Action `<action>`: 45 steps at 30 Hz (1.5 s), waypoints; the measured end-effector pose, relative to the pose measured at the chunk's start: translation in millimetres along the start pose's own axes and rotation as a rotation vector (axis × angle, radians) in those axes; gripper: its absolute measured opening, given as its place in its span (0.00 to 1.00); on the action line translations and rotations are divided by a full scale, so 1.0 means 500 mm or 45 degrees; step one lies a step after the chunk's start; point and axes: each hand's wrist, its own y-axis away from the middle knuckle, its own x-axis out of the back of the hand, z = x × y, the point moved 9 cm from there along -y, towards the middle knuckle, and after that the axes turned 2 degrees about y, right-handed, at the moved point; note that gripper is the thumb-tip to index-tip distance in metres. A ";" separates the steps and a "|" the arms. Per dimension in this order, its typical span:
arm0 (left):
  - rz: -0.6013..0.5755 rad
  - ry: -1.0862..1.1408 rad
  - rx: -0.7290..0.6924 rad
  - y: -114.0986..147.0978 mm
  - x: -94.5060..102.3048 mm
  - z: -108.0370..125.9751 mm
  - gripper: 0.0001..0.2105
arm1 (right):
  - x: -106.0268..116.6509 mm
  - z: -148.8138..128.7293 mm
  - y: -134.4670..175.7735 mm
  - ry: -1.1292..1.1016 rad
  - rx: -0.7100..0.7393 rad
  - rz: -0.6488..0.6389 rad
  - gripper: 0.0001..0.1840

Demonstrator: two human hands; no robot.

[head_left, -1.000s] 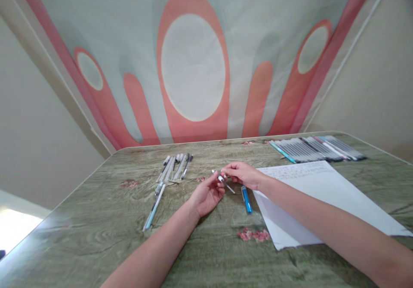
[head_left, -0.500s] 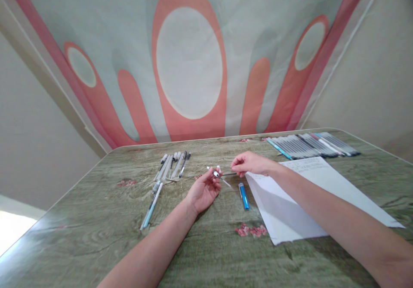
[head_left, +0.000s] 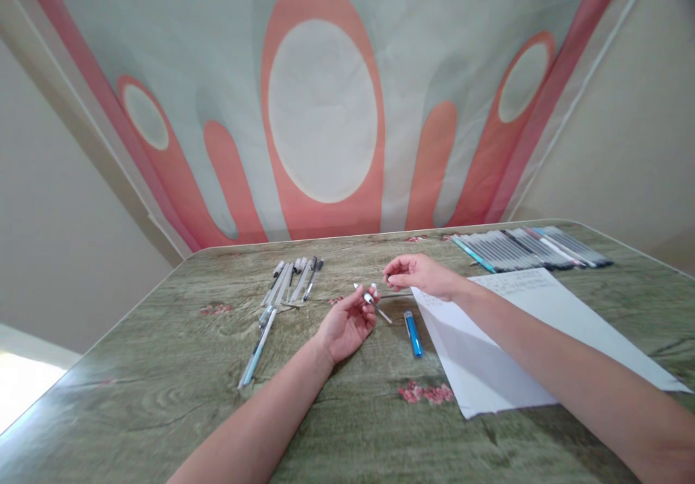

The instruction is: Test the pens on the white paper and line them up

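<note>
My left hand [head_left: 347,327], palm up, is closed on small white pen parts [head_left: 369,297] and a thin refill-like stick [head_left: 383,312] that points down to the right. Just right of it is my right hand [head_left: 415,276], its thumb and fingertips pinched on a tiny dark piece [head_left: 387,278] too small to name. Below the right hand, a thin dark rod [head_left: 396,295] runs from near the left fingertips to the paper's corner; whether it is held or lying on the table I cannot tell. A blue capped pen or marker [head_left: 413,335] lies below the hands.
White paper [head_left: 504,368] with writing along its far edge lies under my right forearm. A row of grey pens [head_left: 521,249] rests at the far right. Several pens and pen parts [head_left: 290,281] lie left of centre, with a pale blue pen [head_left: 259,350] nearer me.
My right hand has shifted slightly left and up, off the end of the thin dark rod. My left hand keeps its hold on the white pen parts. The camera view has shifted a little.
</note>
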 end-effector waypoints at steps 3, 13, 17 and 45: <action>-0.020 0.016 0.039 0.003 -0.005 -0.007 0.09 | -0.002 0.030 -0.007 -0.178 -0.074 0.158 0.13; 0.037 0.016 0.047 0.003 -0.002 -0.010 0.08 | -0.058 0.046 0.001 -0.496 -0.192 0.074 0.11; 0.070 -0.001 0.024 0.003 0.001 -0.006 0.08 | -0.057 0.046 0.000 -0.497 -0.195 0.094 0.10; 0.039 0.011 -0.018 -0.001 0.003 0.003 0.08 | 0.027 0.042 0.014 -0.077 -0.232 0.246 0.16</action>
